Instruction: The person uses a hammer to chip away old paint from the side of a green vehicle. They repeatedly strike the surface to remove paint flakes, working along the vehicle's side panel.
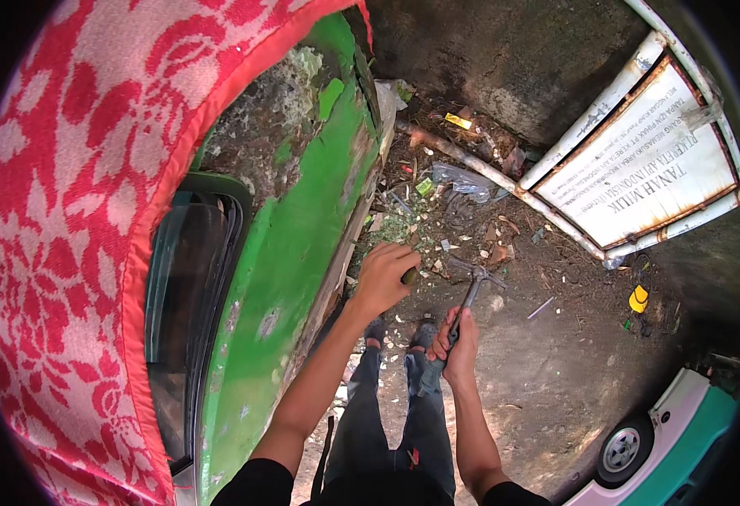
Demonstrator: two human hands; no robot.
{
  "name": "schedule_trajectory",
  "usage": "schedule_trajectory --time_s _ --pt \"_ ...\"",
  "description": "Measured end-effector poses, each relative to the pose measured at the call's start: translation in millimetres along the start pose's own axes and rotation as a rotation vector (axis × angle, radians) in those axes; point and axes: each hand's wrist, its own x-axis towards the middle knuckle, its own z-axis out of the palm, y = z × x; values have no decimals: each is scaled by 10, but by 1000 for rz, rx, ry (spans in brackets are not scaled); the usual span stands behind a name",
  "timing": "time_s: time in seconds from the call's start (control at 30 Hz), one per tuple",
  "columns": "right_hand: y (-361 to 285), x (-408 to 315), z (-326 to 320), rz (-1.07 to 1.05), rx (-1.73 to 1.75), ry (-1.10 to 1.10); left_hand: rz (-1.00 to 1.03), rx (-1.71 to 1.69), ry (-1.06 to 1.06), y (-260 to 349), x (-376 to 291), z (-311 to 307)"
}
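My right hand point(457, 346) is closed around the handle of a metal hammer with a thin, pick-like head point(479, 273); what looks like grey-green wrapping covers the handle's lower end. To the left of it, my left hand point(388, 277) is curled around a small dark olive object point(410, 276), mostly hidden by the fingers. The left hand is near the lower edge of a green vehicle body panel point(294, 253) and does not visibly touch it. Higher on the panel the paint has come off, baring a rough grey and brown surface point(262, 120). A dark side window point(187, 265) is set in the body.
A red and pink floral cloth point(79, 253) drapes over the vehicle. Paint chips and litter point(408, 228) cover the ground by my feet. A rusty white metal sign frame point(597, 250) bearing writing leans at the upper right. A white and teal vehicle point(680, 430) stands at the lower right.
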Motion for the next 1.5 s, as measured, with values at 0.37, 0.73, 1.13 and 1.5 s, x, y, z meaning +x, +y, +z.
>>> schedule_trajectory --time_s 0.37,0.73,1.13,1.5 --pt "456 469 -41 -18 55 32 117 -45 66 -751 316 395" --pt "591 436 -69 -94 -25 -20 167 36 97 -822 343 446" --pt "424 248 5 -378 -515 -26 174 -54 268 -814 431 359" --pt "373 370 -117 -644 -376 -118 174 -109 286 -889 354 329"
